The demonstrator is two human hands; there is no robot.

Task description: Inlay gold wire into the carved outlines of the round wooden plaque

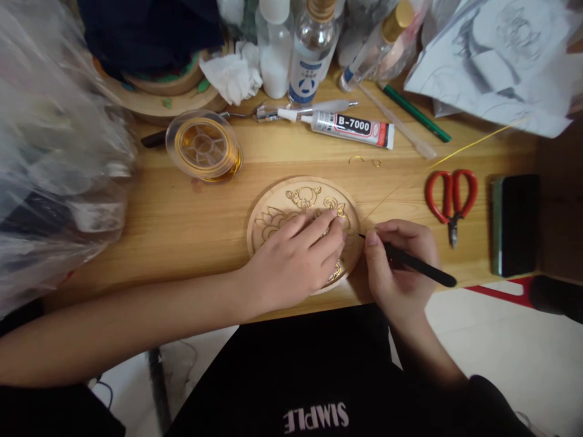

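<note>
While the left hand (296,258) lies flat, fingers pressed together on the round wooden disc (291,203) with gold wire flowers at the table's (182,212) near edge, right hand (398,267) pinching a black tool (416,265), tip at the disc's right rim, red scissors (450,197) well apart, glue tube (346,126) behind.
</note>
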